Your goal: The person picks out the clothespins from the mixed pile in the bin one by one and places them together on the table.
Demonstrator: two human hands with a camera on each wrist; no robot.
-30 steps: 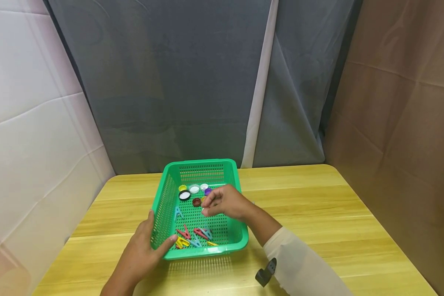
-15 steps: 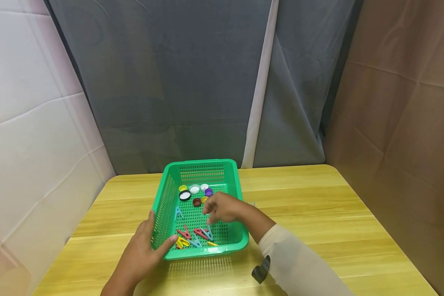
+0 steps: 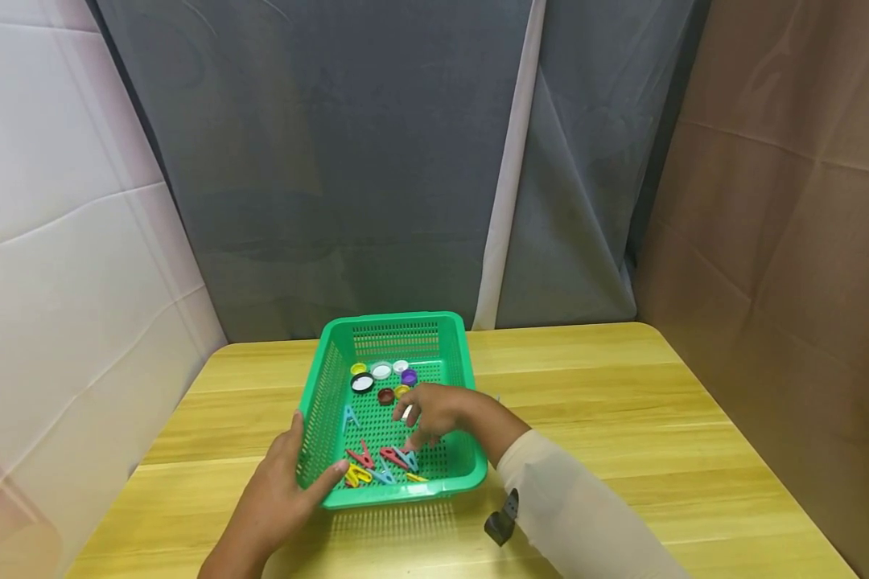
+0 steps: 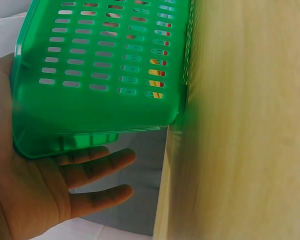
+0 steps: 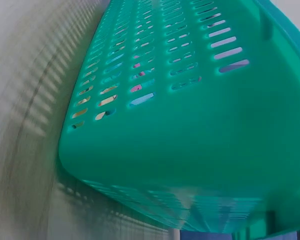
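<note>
A green plastic basket (image 3: 391, 503) rests on the table. My left hand (image 3: 268, 490) holds its near left corner, thumb over the rim; in the left wrist view the hand's (image 4: 40, 195) fingers stretch out straight past the outer wall. My right hand (image 3: 438, 412) reaches inside from the right, fingers and thumb apart. Its thumb tip is right by a blue clothespin (image 3: 406, 458) and a red clothespin (image 3: 391, 457). A white cap (image 3: 407, 412) shows between its fingers. In the right wrist view the basket's side wall hides the hand.
Farther back in the basket lie several bottle caps, among them a purple cap (image 3: 409, 376), a brown cap (image 3: 386, 396) and a black-rimmed cap (image 3: 362, 383). A blue clothespin (image 3: 350, 416) sits near the left wall, a yellow clothespin (image 3: 357, 474) at the front. Grey curtain (image 3: 369, 161) hangs behind the table (image 3: 586, 402).
My right hand has moved slightly toward the front of the basket and spread its thumb from its fingers. The white object first at its fingertips now shows below them. The left hand stays put.
</note>
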